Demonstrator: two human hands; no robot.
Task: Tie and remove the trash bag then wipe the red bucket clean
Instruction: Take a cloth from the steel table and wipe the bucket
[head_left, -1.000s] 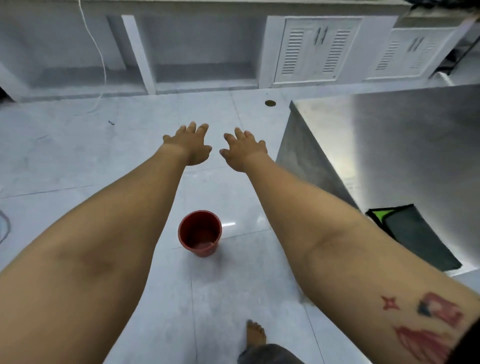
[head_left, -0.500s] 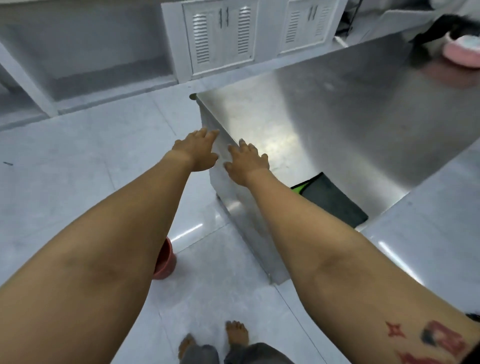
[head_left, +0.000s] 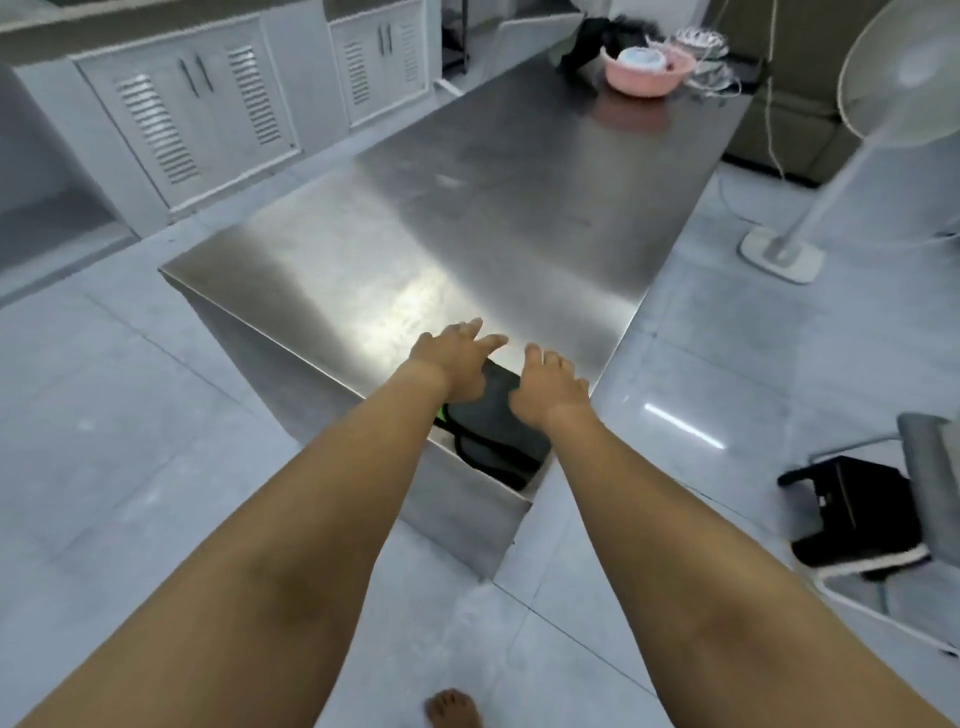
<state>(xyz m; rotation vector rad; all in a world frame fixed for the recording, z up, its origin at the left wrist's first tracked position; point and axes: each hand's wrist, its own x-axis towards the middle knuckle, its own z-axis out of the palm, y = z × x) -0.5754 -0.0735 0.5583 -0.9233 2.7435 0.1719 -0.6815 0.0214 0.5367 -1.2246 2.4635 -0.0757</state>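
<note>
steel table x1 | dark cloth x1 | hands x2: left, right, empty

Both arms extended over steel table, left hand and right hand spread, palms down above dark cloth at near corner, pink bowl at far end, fan on floor at right

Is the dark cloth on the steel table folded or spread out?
Folded: the dark cloth lies as a compact pad near the steel table corner, both hands over it.
</note>
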